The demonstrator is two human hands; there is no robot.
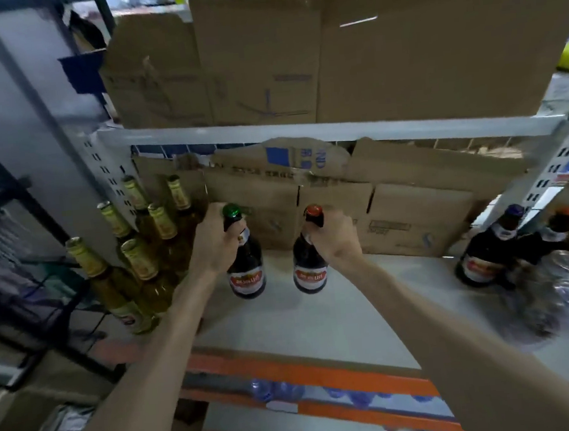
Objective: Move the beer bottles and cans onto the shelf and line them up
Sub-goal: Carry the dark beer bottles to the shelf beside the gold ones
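Note:
Two dark beer bottles stand upright side by side on the pale shelf board point(336, 317). My left hand point(215, 243) grips the neck of the green-capped bottle point(247, 273). My right hand point(335, 236) grips the neck of the red-capped bottle point(310, 271). Several golden bottles with gold foil necks point(142, 262) stand grouped at the shelf's left end, just left of my left hand. Two more dark bottles point(486, 256) stand at the right end.
Cardboard boxes point(396, 212) line the back of the shelf, and larger boxes point(331, 56) fill the shelf above. A clear plastic pack point(564, 283) lies at the right. The orange front rail point(289, 369) runs below, with water bottles point(277, 389) underneath. A black wire rack point(18, 290) stands left.

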